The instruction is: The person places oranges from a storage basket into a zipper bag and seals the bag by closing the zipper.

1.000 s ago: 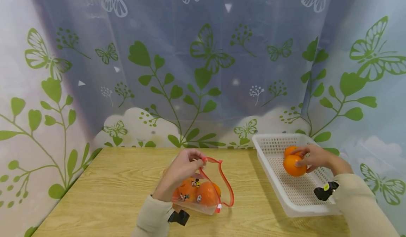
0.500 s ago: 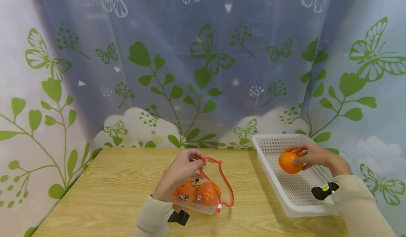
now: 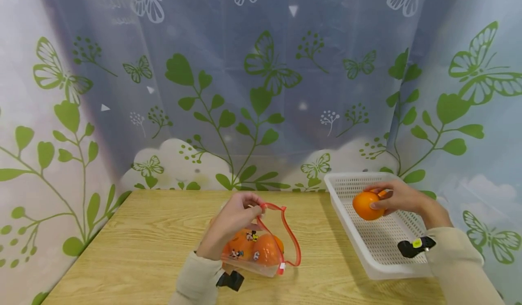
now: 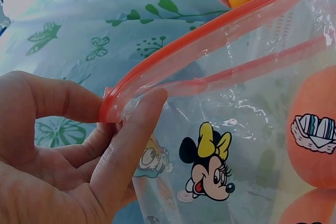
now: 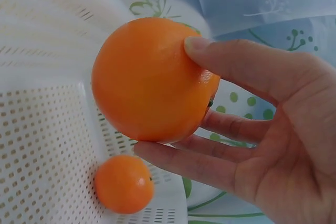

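Observation:
My left hand [image 3: 234, 221] pinches the red zip edge of a clear zip bag [image 4: 252, 108], whose mouth gapes toward the right. Several oranges [image 3: 267, 250] lie inside, seen through the cartoon-printed plastic. In the right wrist view, an orange [image 5: 152, 80] is held between the thumb and fingers of my right hand [image 5: 231, 108]. That hand [image 3: 401, 198] is over the white basket [image 3: 369, 268] in the head view. A second orange [image 5: 124, 183] rests in a corner of the basket; in the head view it is mostly hidden behind the held orange and the hand.
Both the bag and the basket stand on a wooden table [image 3: 155, 250], the basket at the right side. A patterned curtain [image 3: 261, 114] hangs behind the table and along its sides. Bare wood shows between bag and basket.
My right hand has lifted the orange slightly and brought it a little to the left, over the basket. The left hand and the bag have stayed put.

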{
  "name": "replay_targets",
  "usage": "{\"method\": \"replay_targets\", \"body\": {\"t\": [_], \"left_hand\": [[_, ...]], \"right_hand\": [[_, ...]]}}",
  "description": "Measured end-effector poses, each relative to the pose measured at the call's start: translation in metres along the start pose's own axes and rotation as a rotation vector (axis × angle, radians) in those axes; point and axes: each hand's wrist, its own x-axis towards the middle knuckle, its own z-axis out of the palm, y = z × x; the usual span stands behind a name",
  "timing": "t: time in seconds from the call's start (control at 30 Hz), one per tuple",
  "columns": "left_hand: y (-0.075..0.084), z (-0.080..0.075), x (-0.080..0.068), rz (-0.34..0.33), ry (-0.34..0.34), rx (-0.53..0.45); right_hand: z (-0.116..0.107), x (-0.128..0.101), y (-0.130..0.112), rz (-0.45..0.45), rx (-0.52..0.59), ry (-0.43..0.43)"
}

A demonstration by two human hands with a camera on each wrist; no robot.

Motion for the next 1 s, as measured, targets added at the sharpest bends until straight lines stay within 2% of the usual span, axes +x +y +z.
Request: {"method": "replay_targets", "body": {"t": [0.5, 0.8, 1.0], "left_hand": [[0.001, 0.001, 0.001, 0.003, 0.002, -0.001], [0.0, 0.002, -0.001, -0.003, 0.006, 0.001], [-0.002, 0.002, 0.0, 0.006, 0.004, -0.003]], "right_hand": [[0.005, -0.003, -0.026, -0.153, -0.032, 0.067], [0.016, -0.003, -0.05, -0.224, -0.215, 0.136], [0.027, -0.004, -0.067, -0.274, -0.248, 0.14]]}}
